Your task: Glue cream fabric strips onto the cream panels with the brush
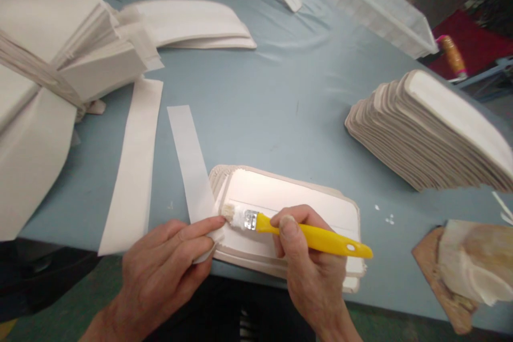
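Right hand grips a yellow brush over the low panel stack; left hand steadies the stack's left edge.

The left hand's fingers lie close together, seemingly pinching a white flap at that edge, index fingertip against the bristles. The step in hand looks like brushing white paste onto the top panel's left end; the next stroke calls for light pressure and bristles kept off the fingertip. Left of the low stack stands out a loose paper strip; beyond it to the right, a tall panel stack; farther off, a translucent bin. No brand, label or writing is readable.
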Demonstrator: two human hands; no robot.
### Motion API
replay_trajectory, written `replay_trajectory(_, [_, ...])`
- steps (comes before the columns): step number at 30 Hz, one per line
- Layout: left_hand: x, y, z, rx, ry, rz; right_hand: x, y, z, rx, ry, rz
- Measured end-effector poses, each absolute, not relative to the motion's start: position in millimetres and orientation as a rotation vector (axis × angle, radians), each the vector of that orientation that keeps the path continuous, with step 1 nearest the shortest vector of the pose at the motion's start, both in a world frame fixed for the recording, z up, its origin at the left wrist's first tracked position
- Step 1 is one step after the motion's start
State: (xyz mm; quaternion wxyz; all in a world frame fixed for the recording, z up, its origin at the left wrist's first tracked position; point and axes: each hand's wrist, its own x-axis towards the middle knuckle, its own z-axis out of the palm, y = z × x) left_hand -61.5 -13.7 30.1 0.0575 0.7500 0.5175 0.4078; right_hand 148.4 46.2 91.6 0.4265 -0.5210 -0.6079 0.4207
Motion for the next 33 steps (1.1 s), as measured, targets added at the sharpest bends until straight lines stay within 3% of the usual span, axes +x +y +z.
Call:
replay_trajectory(8, [-60.3, -14.5, 31.4, 2.253, 1.587, 1.256, 146.2, 51.7, 94.2, -1.269, -1.452, 0.896])
replay_trajectory(14, [-59.1, -14.4, 28.7, 2.266, 1.589, 1.257, 146.8, 48.5, 88.3, -1.236, -1.541, 1.013])
replay_trajectory(28, [-58.6, -13.6, 30.6, 2.258, 1.594, 1.281, 145.4, 52.8, 87.1, -1.259, -1.487, 0.726])
replay_trajectory(33, [-58.4, -13.9, 29.0, 2.256, 1.592, 1.280, 142.2, 48.9, 84.3, -1.225, -1.506, 0.793])
